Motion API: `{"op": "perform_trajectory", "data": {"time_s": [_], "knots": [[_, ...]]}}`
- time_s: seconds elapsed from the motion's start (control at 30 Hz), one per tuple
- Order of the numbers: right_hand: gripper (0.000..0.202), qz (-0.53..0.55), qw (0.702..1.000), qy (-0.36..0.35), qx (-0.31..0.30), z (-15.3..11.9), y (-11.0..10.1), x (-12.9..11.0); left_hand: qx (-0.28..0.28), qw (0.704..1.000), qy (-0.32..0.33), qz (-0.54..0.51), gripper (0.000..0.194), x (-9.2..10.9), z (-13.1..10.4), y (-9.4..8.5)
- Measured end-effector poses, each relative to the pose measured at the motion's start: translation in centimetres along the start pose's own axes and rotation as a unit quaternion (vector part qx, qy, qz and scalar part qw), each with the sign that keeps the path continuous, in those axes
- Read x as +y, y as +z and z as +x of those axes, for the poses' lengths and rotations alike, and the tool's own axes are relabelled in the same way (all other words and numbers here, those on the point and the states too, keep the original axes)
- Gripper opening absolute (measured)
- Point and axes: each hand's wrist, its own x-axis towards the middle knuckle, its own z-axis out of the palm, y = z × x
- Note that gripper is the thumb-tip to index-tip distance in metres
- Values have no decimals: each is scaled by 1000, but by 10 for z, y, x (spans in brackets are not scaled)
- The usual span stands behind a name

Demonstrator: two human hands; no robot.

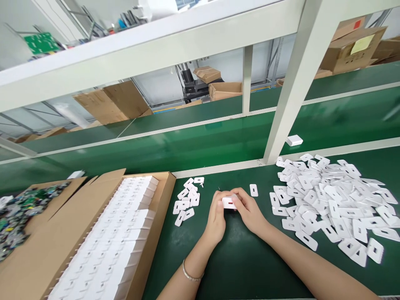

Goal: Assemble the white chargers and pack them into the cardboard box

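Between both hands, above the green table, is a small white plastic casing (pixel 229 203) with a dark reddish slot in the face toward me. My left hand (pixel 216 216) wraps its fingers round the left side of the casing. From the right, my right hand (pixel 249 208) grips it with the thumb on its edge. The far side of the casing is hidden by my fingers. A single white slotted plate (pixel 253 190) lies just beyond my right hand. To the left of my hands is a small group of similar white plates (pixel 184 204).
A big pile of white slotted plates (pixel 331 200) covers the right side. On the left, a cardboard box (pixel 165 200) holds rows of white casings (pixel 109 237); beyond it lie circuit boards (pixel 18 216). A white post (pixel 290 83) rises behind, near a white block (pixel 294 140).
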Motion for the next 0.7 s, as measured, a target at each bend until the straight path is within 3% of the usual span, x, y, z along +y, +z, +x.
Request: {"op": "perform_trajectory", "data": {"time_s": [0.17, 0.5, 0.57, 0.7], "knots": [[32, -27, 1000, 8, -11, 0, 1, 0, 1, 1000, -13, 16, 38, -1, 3, 0], [25, -18, 998, -57, -35, -1, 1, -5, 3, 1000, 10, -28, 39, 1, 2, -7], [25, -28, 996, -77, -36, -1, -1, -7, 7, 998, -12, -55, 43, -1, 2, -7], [34, -92, 988, -119, -28, 0, -2, -9, 52, 980, -128, -142, 46, -7, 5, -6]]}}
